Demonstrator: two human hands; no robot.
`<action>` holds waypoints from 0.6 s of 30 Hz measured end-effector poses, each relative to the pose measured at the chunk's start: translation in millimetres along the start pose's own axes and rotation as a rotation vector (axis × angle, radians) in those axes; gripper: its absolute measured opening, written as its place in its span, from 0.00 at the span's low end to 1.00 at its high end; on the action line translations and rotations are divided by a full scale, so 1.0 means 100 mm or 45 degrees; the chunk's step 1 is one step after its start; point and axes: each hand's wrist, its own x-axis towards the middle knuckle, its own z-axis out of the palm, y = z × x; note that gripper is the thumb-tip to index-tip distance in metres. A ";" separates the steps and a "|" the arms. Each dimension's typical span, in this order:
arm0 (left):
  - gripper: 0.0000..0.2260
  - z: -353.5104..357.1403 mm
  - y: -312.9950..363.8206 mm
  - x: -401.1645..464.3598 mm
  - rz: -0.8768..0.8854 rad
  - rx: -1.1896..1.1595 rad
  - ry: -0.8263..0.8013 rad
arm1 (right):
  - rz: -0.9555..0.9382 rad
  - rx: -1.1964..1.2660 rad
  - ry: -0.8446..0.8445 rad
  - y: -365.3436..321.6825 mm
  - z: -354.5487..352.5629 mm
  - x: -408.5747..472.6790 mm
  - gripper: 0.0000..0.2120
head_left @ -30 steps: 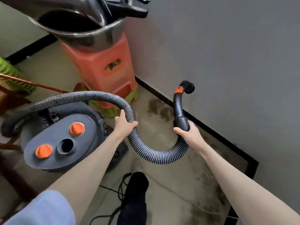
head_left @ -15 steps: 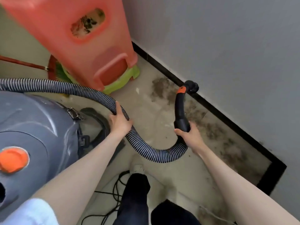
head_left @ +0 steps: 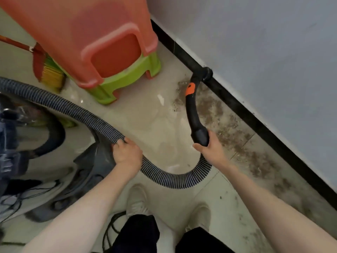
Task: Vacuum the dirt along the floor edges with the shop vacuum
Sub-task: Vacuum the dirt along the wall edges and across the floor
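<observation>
Here we hold the black nozzle wand (head_left: 193,114) with its open tip pressed against the black baseboard (head_left: 259,125), up and away from our right hand (head_left: 211,149). That hand has its fingers curled round the wand's thick lower collar, where the ribbed hose (head_left: 175,179) joins it. From there the hose loops down and across between our hands — our left hand (head_left: 126,152) grips it too, fingers wrapped over the ribs — then runs off to the left past that hand toward the grey shop vacuum (head_left: 54,170), which sits blurred just left of it. Brown dirt (head_left: 237,136) lies scattered on the pale floor (head_left: 149,121) beside the wand and to the right of our right hand, all along the baseboard. Beyond our left hand stands an orange stool (head_left: 87,37) stacked on a green one (head_left: 127,79), with a broom (head_left: 45,68) behind. Below our hands — white shoes (head_left: 136,199) and a black cord (head_left: 109,229).
</observation>
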 end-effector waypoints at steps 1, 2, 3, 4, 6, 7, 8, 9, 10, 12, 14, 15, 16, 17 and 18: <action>0.27 0.08 0.07 0.07 0.010 0.064 0.005 | -0.040 -0.024 -0.003 0.08 0.01 0.08 0.25; 0.25 0.12 0.12 0.13 0.017 0.103 0.017 | -0.083 -0.037 0.010 0.16 0.01 0.16 0.25; 0.23 0.12 0.15 0.19 0.031 0.123 0.039 | -0.119 -0.051 0.031 0.24 0.02 0.25 0.25; 0.19 0.08 0.16 0.25 0.040 0.107 0.058 | -0.146 -0.063 0.049 0.29 0.03 0.32 0.26; 0.16 -0.04 0.18 0.39 0.052 0.046 0.119 | -0.206 -0.089 0.052 0.38 0.05 0.47 0.27; 0.15 -0.09 0.21 0.49 0.088 0.002 0.167 | -0.238 -0.106 0.049 0.43 0.07 0.53 0.27; 0.16 -0.13 0.27 0.60 0.142 -0.074 0.218 | -0.267 -0.112 0.049 0.48 0.09 0.59 0.28; 0.16 -0.15 0.35 0.73 0.205 -0.204 0.258 | -0.290 -0.108 0.050 0.53 0.11 0.65 0.28; 0.17 -0.17 0.45 0.83 0.276 -0.415 0.272 | -0.313 -0.103 0.049 0.57 0.14 0.70 0.28; 0.20 -0.17 0.72 1.01 0.357 -1.032 0.167 | -0.379 -0.123 0.059 0.65 0.19 0.80 0.28; 0.24 -0.21 1.02 1.15 0.389 -1.541 -0.021 | -0.431 -0.155 0.066 0.71 0.21 0.91 0.28; 0.26 -0.23 1.16 1.21 0.423 -1.691 -0.103 | -0.453 -0.172 0.059 0.74 0.23 0.96 0.28; 0.26 -0.25 1.28 1.26 0.463 -1.823 -0.152 | -0.469 -0.196 0.044 0.77 0.25 0.99 0.29; 0.25 -0.27 1.38 1.33 0.481 -1.944 -0.164 | -0.483 -0.222 0.024 0.80 0.29 1.01 0.29; 0.24 -0.30 1.45 1.37 0.467 -2.080 -0.154 | -0.503 -0.246 -0.003 0.81 0.32 1.01 0.30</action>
